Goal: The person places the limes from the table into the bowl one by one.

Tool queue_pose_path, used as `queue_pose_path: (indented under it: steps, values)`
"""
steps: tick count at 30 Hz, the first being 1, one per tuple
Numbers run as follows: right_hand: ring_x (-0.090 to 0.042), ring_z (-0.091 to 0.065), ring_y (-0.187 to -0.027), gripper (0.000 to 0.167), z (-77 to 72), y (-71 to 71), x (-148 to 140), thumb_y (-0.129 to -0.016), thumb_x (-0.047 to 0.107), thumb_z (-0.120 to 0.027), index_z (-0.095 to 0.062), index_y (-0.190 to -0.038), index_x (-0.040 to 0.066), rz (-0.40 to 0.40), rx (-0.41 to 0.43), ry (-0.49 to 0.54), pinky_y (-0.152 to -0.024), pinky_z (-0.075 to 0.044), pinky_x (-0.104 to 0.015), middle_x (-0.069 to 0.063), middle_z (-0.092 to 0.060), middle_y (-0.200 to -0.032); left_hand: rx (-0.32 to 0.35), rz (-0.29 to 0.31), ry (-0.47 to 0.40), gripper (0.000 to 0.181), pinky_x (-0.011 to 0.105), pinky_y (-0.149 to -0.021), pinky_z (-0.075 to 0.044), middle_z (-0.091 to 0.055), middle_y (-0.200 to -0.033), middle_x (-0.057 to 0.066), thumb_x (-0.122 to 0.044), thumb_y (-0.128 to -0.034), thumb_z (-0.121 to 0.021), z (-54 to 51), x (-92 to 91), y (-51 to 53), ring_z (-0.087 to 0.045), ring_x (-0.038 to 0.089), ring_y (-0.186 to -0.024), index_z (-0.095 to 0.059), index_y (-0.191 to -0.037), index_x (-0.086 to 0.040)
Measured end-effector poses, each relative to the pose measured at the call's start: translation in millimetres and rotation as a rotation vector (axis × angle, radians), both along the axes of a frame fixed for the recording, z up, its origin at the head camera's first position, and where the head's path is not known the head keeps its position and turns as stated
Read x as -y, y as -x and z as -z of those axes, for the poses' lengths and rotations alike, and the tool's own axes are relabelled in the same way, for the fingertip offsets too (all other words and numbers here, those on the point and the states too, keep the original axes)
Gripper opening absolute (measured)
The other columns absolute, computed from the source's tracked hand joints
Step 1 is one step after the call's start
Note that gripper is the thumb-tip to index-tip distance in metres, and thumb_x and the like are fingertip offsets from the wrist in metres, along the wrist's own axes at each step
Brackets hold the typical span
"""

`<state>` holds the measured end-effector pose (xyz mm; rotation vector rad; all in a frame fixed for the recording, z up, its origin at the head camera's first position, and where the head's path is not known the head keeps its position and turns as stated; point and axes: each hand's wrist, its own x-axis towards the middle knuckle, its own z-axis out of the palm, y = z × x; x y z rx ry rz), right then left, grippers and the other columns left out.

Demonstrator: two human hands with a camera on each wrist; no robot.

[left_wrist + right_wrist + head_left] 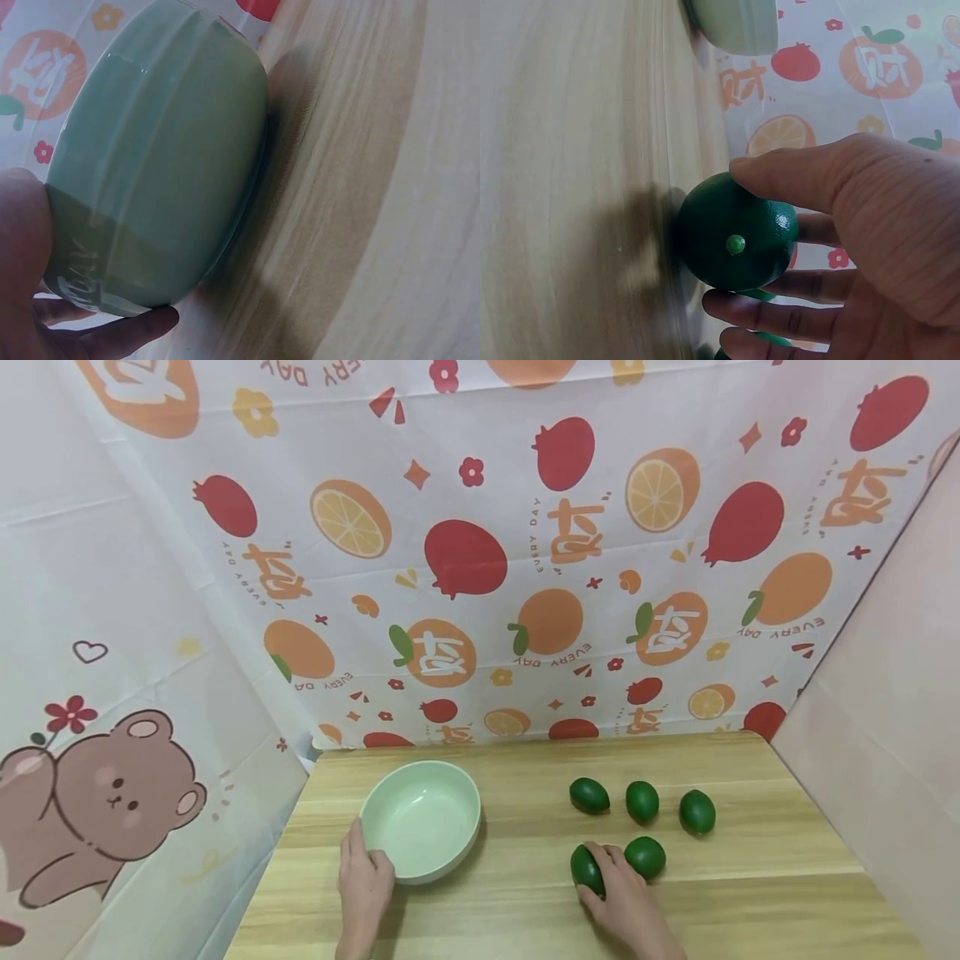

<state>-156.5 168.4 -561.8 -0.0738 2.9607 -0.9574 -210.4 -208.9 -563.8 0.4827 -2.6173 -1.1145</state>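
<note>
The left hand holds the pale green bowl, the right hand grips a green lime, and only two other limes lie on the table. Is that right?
No: four other limes lie on the table, not two. The head view shows three farther back and one beside the right hand. The left hand does hold the bowl, the right a lime.

Head view faces forward and down; 2 wrist views (much nearer) share the bowl (169,150).

Pale-green bowl (423,827), dark-green limes (642,802)
</note>
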Motion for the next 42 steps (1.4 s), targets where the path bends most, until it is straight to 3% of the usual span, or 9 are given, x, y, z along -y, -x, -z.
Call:
queue_pose_path:
  steps: [21, 29, 36, 42]
  values:
    - [-0.036, -0.067, -0.111, 0.066, 6.5, 1.1, 3.6, -0.086, 0.025, -0.079, -0.052, -0.146, 0.013, -0.015, -0.017, 0.022, -0.086, -0.061, -0.055, -0.017, -0.061, -0.132, -0.079, -0.020, -0.020, 0.064, 0.066, -0.114, -0.042, -0.034, -0.157, 0.031, -0.003, -0.0951, -0.034, 3.6, -2.4, -0.4, -0.039, 0.056, -0.141, -0.024, -0.159, 0.002]
    - [-0.036, -0.066, -0.112, 0.064, 9.0, 1.9, 4.3, -0.085, 0.022, -0.080, -0.054, -0.143, 0.013, 0.007, -0.033, 0.028, -0.088, -0.060, -0.057, -0.016, -0.062, -0.131, -0.074, -0.025, -0.039, 0.065, 0.066, -0.114, -0.042, -0.035, -0.157, 0.031, -0.004, -0.0950, -0.033, 3.4, -3.3, -1.0, -0.039, 0.056, -0.141, -0.023, -0.159, 0.002]
    - [-0.037, -0.065, -0.116, 0.062, 3.8, 3.1, 5.3, -0.085, 0.019, -0.079, -0.055, -0.143, 0.015, 0.012, -0.033, 0.051, -0.091, -0.059, -0.059, -0.016, -0.062, -0.133, -0.056, -0.023, -0.045, 0.065, 0.064, -0.116, -0.041, -0.033, -0.158, 0.030, -0.004, -0.0953, -0.032, 2.9, -3.3, -0.5, -0.037, 0.055, -0.143, -0.021, -0.159, 0.002]
    - [-0.040, -0.064, -0.120, 0.061, -3.6, 7.4, 6.6, -0.086, 0.019, -0.077, -0.055, -0.143, 0.014, 0.024, -0.097, 0.044, -0.096, -0.058, -0.061, -0.017, -0.061, -0.136, -0.066, -0.023, -0.055, 0.065, 0.065, -0.117, -0.039, -0.033, -0.158, 0.030, -0.004, -0.0954, -0.033, 6.8, -2.1, -1.0, -0.037, 0.054, -0.143, -0.022, -0.159, 0.001]
